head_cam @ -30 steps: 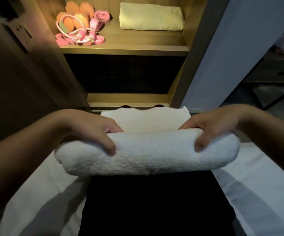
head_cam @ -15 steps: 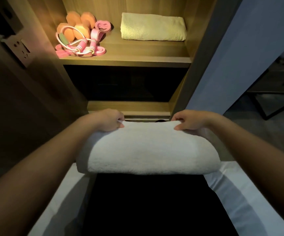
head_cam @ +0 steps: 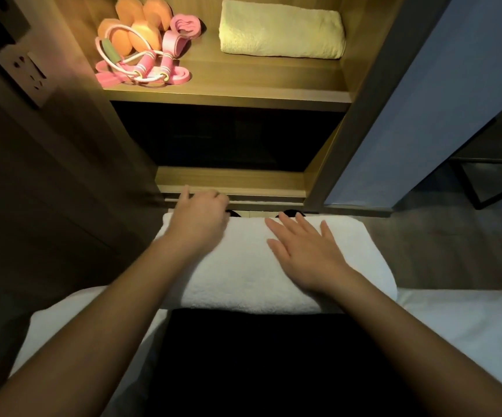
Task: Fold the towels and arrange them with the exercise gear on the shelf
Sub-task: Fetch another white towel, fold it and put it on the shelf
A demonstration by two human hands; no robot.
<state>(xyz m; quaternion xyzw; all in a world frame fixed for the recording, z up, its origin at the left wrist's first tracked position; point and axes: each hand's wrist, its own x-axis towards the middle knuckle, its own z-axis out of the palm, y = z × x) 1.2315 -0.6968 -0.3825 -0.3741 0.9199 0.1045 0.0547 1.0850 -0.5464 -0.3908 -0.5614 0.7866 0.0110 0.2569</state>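
A white towel (head_cam: 243, 281), folded into a thick pad, lies across a dark surface in front of me. My right hand (head_cam: 304, 251) lies flat on its top with fingers spread. My left hand (head_cam: 198, 219) rests on the towel's far left corner, blurred, with its fingers bent loosely over the far edge. On the lit wooden shelf (head_cam: 243, 88) above, a folded yellow towel (head_cam: 280, 30) sits at the right. Orange dumbbells (head_cam: 135, 34) and a pink skipping rope with bands (head_cam: 144, 67) lie at the left.
Below the lit shelf is a dark compartment, then a lower wooden ledge (head_cam: 228, 179) just beyond the towel. A wall socket (head_cam: 28, 73) is on the dark panel at left. White bedding (head_cam: 469, 326) flanks me, and a black-framed table (head_cam: 499, 182) stands at right.
The towel's roll has been folded away from me and now lies flat. My right hand has let go of its far edge and lies spread flat on top; my left stays at the far corner.
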